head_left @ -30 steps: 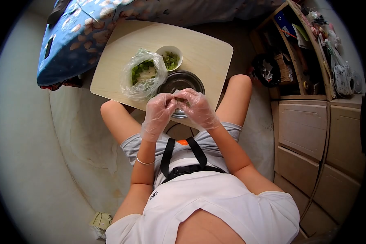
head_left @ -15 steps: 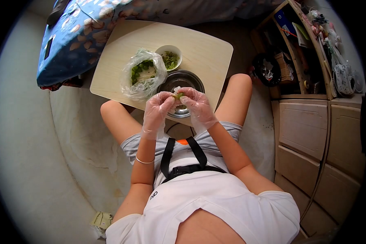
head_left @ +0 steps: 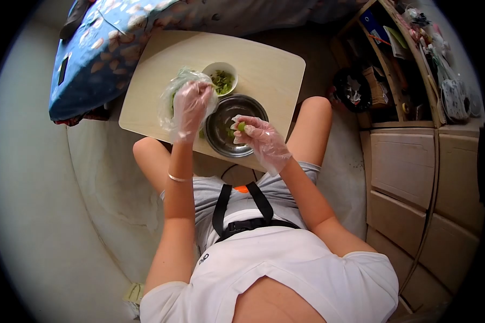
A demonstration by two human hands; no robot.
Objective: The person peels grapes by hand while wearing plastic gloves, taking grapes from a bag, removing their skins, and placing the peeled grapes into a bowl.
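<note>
Both hands wear clear plastic gloves. My left hand (head_left: 191, 107) is over the clear plastic bag (head_left: 170, 97) of greens, close to the white bowl (head_left: 233, 70); its fingers are pressed together, and what they hold, if anything, cannot be made out. My right hand (head_left: 261, 139) pinches a small green piece (head_left: 241, 126) above the right part of the metal bowl (head_left: 209, 134). A few green bits lie inside that metal bowl. Chopped greens (head_left: 221, 81) sit in the white bowl.
The pale table (head_left: 275, 64) stands between my knees and a bed with a blue floral cover (head_left: 105, 54). At the right are a wooden shelf (head_left: 388, 64), a black-lined bin (head_left: 353, 91) and beige cabinets (head_left: 401, 161).
My hands have parted. My left hand moved up and left from the metal bowl to the bag, while my right hand stayed over the bowl with the green piece.
</note>
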